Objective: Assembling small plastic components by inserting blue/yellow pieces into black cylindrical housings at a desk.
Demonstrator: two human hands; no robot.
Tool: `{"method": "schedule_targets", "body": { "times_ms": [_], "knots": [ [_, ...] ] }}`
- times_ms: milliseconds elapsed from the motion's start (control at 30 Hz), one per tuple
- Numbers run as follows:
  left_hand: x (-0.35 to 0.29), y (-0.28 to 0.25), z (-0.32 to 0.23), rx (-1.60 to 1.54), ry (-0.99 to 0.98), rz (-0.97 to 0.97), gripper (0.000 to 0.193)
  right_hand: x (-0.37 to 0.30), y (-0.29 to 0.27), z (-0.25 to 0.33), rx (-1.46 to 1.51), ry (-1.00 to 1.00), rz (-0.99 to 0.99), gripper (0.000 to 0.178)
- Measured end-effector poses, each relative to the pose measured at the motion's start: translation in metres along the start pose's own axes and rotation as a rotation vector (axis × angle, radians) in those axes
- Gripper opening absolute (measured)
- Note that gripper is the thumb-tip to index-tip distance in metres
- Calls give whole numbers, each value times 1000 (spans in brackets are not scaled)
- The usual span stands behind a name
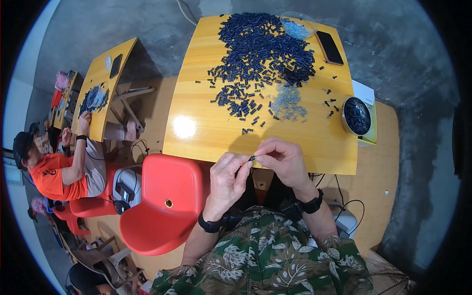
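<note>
The person in front of me holds one small dark piece [252, 158] above the near edge of the tabletop [196, 118], about the middle of that edge. The left hand [227, 172] has thumb and forefinger pinched on it, with its other fingers curled in. The right hand [284, 160] is also nearly closed, and its thumb and forefinger meet at the piece from the other side. I think they hold it by fingertips because it is so small, and so close to the body to see it well.

Its long axis seems to run roughly across, from hand to hand, parallel to the near edge; which end points where, I cannot tell.

The dark heap [265, 46] spreads from the far edge toward the middle, and the clear bits [287, 102] lie at its near right side, probably to be within easy reach. The phone [329, 47] rests near the far right corner, maybe to be out of the way.
</note>
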State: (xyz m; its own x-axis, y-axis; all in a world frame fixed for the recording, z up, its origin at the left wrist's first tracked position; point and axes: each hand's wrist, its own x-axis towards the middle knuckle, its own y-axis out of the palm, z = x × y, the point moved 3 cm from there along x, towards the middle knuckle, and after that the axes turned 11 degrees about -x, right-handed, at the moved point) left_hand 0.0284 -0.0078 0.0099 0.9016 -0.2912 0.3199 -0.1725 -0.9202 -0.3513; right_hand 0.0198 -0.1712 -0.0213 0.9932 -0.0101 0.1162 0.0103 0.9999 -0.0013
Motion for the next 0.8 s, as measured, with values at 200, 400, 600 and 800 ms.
{"method": "schedule_targets", "body": {
  "times_ms": [200,400,600,800],
  "knots": [
    [4,-1,-5,25,114,24,10,4,-4,-7,183,138,163,10],
    [1,0,-2,3,93,36,10,5,-3,-18,486,260,274,13],
    [-4,4,6,87,215,36,12,-1,8,-31,800,514,321,10],
    [-9,5,28,-55,-28,-43,8,11,-1,-39,14,207,12,9]
  ]
}}
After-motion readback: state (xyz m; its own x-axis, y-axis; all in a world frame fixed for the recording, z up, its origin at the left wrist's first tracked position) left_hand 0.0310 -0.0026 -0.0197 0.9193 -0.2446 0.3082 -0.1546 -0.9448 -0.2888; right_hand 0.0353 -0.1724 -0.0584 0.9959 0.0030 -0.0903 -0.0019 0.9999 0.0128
